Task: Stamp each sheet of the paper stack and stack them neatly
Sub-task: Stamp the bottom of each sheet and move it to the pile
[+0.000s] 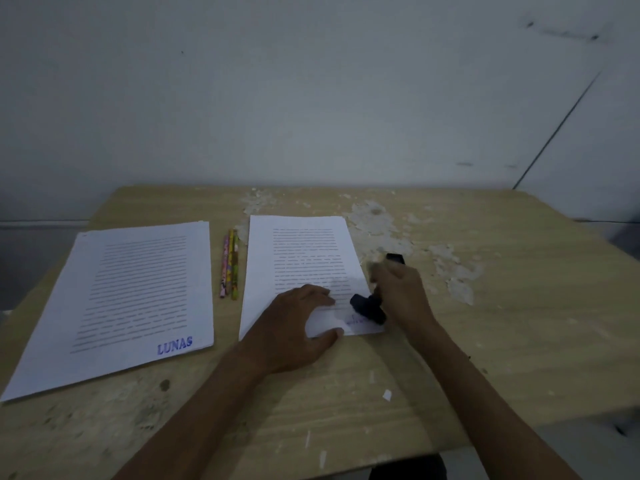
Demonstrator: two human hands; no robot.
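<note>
**Stamp tilted over the lower right corner of the sheet**

The right hand (398,292) has its grip closed around the black stamp (369,308), which is tilted over the near right corner of the top sheet (301,258). A faint blue mark shows on the paper just under the stamp. The left hand (294,327) rests on the same sheet just left of the stamp, fingers bent and spread, pressing the paper down. A small dark object (395,258) lies on the bench (485,341) just beyond the right hand. Further left, three pencils (229,265) lie side by side between this sheet and the stamped stack (121,299), whose top page carries "LUNAS" in blue at its near right corner.
</note>
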